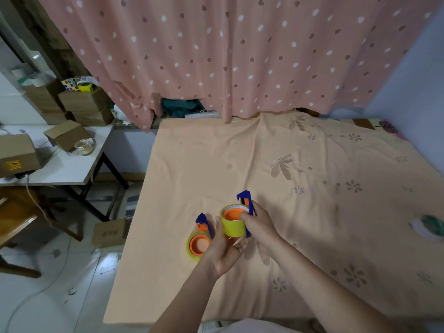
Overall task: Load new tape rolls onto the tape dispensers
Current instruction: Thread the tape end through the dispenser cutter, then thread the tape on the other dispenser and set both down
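A yellow tape roll (232, 226) sits on the orange hub of a blue tape dispenser (245, 200), held above the bed. My left hand (225, 248) cups the roll from below and the left. My right hand (258, 223) grips the dispenser's blue frame, with the thumb pressing on the orange hub. A second blue dispenser (203, 221) with an orange hub and a yellowish tape roll (195, 246) lies on the bed just left of my left hand.
The bed (300, 164) has a peach floral sheet. A pink dotted curtain (228, 56) hangs behind. A green-rimmed round object (432, 224) lies at the right edge. A white table (62, 164) with cardboard boxes and a clear tape roll (84, 146) stands left.
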Motion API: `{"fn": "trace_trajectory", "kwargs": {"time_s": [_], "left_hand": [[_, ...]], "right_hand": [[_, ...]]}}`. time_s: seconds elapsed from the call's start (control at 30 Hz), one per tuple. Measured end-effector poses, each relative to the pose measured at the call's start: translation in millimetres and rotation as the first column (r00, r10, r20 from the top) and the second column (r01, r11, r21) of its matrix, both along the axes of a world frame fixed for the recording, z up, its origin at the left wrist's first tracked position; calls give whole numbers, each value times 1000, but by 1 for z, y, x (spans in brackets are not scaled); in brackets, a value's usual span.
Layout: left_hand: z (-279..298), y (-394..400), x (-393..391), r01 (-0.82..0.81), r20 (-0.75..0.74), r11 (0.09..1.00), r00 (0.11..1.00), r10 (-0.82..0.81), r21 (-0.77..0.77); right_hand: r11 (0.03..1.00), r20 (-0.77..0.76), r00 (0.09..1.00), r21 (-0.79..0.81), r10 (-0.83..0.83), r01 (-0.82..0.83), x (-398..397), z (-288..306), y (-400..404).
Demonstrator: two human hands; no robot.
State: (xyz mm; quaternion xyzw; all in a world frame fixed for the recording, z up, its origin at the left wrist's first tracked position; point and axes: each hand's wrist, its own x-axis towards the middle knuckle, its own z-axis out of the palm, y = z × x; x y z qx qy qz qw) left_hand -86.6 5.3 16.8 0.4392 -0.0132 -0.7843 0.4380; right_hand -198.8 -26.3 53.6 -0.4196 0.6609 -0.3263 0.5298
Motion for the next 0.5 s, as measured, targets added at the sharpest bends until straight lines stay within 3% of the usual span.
{"fn": "trace_trajectory", "kwargs": {"time_s": [0.13,0.33,0.5], "left_hand": [[-20,-5,3,83,187,991,977,-101,102],[-38,-5,9,316,368,941,866,-338,121],[-44,-17,16,459,357,874,799,-485,159]], "right_hand": [[998,-116,993,58,-6,12,-12,-24,-4],[987,-280,951,124,131,-100,-23,-43,-9],[961,-244,951,245,192,-131,-20,-55,-19]]}}
